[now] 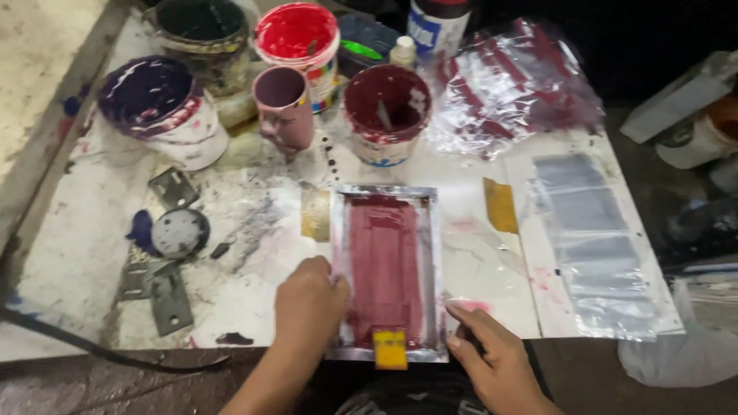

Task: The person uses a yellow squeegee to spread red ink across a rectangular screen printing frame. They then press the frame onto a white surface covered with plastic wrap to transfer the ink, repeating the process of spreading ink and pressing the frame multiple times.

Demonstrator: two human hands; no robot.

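The small metal-framed printing screen coated in maroon ink (387,273) lay at the tabletop's front edge. The left hand (310,300) gripped its left rail with fingers curled together; the right hand (492,353) pressed loosely spread fingers at its front right corner. Steadying the frame seemed the step in hand; moving it next would call for even grip on both rails.

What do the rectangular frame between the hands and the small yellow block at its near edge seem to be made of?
The rectangular silver frame looks like bare metal, probably aluminium: grey, dully reflective, smeared with maroon ink. The small yellow block looks like matte rubber or plastic; the view leaves that open.
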